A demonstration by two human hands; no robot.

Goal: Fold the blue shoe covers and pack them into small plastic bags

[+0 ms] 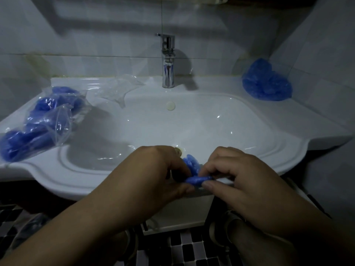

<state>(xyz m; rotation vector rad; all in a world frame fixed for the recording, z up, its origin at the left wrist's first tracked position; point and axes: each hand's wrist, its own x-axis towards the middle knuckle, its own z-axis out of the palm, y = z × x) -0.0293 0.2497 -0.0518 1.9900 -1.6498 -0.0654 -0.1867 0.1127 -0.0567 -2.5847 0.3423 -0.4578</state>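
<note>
At the front rim of the 1 white sink (pixel 288 108), 2 hands meet over 1 blue cover (pixel 192 165). The left hand (pixel 153 169) has its fingers curled onto the cover's left end, with the thumb below. The right hand (pixel 244 181) pinches the right end between thumb and fingertips. So both hands grip the same cover, which is bunched into a narrow strip between them. A crumpled part of it rises behind the thumbs. It is held just above the basin's near edge, in front of the drain (pixel 179 150), which the left hand partly hides.

On the sink's left ledge lie the packed bags (pixel 44 120), clear plastic with blue covers inside. They overlap, so I cannot count them exactly, but there are more than 2. Behind them, left of the tap, lie the empty bags (pixel 117 89), a small clear heap whose number I cannot tell. 1 chrome tap (pixel 168 62) stands at the back centre, with 1 round overflow cap (pixel 170 106) below it in the basin wall. On the far right corner of the ledge, against the tiled wall, sits 1 pile (pixel 266 81) of loose blue covers, too bunched to count.
</note>
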